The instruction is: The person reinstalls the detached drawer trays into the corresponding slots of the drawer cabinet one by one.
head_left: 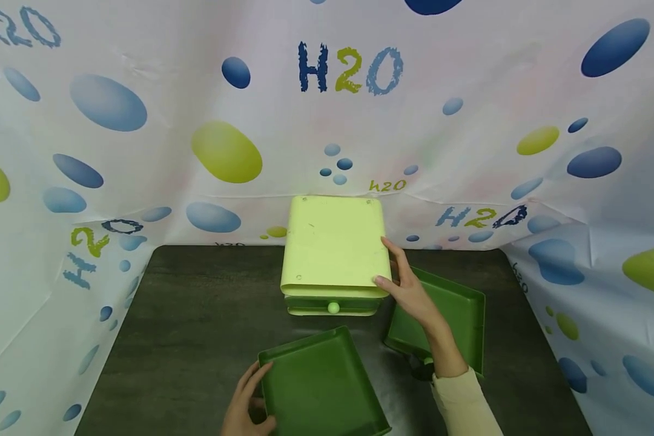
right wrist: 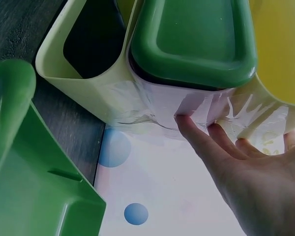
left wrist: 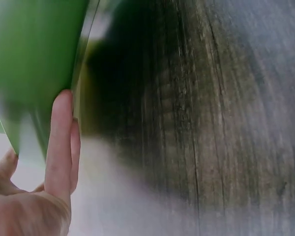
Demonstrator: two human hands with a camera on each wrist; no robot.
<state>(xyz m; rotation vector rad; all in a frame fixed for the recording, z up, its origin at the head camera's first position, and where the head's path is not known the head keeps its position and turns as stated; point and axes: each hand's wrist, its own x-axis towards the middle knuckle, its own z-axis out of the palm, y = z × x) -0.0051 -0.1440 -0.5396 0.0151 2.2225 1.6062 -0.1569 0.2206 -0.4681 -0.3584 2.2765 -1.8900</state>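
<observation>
A: Listing the head view first. Pale yellow-green drawer cabinet (head_left: 335, 254), upright at the back of the dark table (head_left: 196, 327), one green drawer with a round knob (head_left: 333, 307) seated low in it.
B: Hands?
A: Right hand (head_left: 411, 290): fingers straight, laid flat on the cabinet's right side, curled round nothing. A loose green drawer (head_left: 458, 315) lies on the table beneath its forearm. Left hand (head_left: 247, 402): fingers laid along the left wall of a second loose green drawer (head_left: 321, 384), near the table's front edge; how firm the hold is I cannot tell.
B: Left wrist view?
A: Blurred. Fingers (left wrist: 59, 142) straight against the green drawer wall.
B: Right wrist view?
A: Fingertips (right wrist: 187, 125) extended, touching the cabinet shell below the seated drawer.
</observation>
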